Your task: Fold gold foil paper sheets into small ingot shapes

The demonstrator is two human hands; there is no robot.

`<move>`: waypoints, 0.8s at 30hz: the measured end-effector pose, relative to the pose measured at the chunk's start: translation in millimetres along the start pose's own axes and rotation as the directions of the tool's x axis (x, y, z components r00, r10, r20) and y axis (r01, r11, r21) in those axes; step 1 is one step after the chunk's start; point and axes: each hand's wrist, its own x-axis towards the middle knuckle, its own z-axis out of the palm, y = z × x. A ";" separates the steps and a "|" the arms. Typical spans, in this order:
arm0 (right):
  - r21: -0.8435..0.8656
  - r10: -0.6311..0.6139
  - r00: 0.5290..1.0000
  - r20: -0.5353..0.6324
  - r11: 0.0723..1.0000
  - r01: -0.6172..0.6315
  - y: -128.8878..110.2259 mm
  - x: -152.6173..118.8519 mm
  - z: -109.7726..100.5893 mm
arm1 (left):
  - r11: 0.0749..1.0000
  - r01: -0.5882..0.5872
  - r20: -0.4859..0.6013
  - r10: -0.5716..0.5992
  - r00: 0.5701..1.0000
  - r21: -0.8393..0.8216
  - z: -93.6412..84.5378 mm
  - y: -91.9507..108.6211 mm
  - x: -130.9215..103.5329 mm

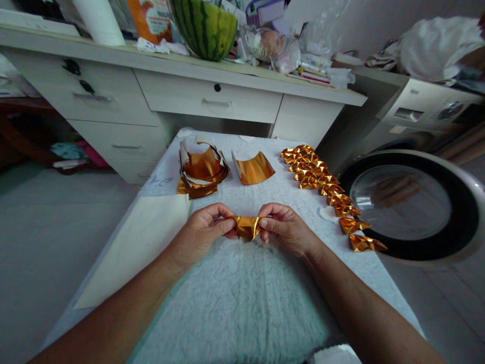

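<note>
Between my two hands, above the cloth-covered table, is a small folded piece of gold foil paper [247,227]. My left hand [206,228] pinches its left end, and my right hand [283,226] pinches its right end. Beyond them lies a single curved gold sheet [256,169]. To its left stands a curled stack of gold sheets [203,167] with pale backs. Folded gold pieces [316,172] form overlapping rows along the table's right side, with a separate one [367,243] nearest me.
A pale flat sheet [138,247] covers the table's left side. Behind stands a white desk [212,101] with drawers, bearing a cut watermelon [206,30] and plastic bags. At right, a washing machine's round door [409,202] hangs open beside the table edge.
</note>
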 end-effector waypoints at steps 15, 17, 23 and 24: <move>-0.061 -0.092 0.994 -0.050 0.994 0.089 0.1 -1.7 -1.9 | 0.939 -0.210 -0.015 0.222 0.975 0.271 1.1 1.5 -1.1; -0.081 -0.114 0.989 -0.091 0.991 0.106 -1.2 -2.8 -1.6 | 0.815 -0.328 0.001 0.373 0.928 0.477 0.7 2.0 -2.1; -0.340 -0.141 0.970 -0.196 0.938 0.068 -5.0 -4.2 5.8 | 0.535 -0.408 0.100 0.513 0.853 0.739 1.8 1.3 -6.4; -0.370 -0.131 0.971 -0.200 0.928 0.049 -4.8 -3.8 6.9 | 0.518 -0.408 0.101 0.521 0.848 0.752 2.3 0.8 -6.6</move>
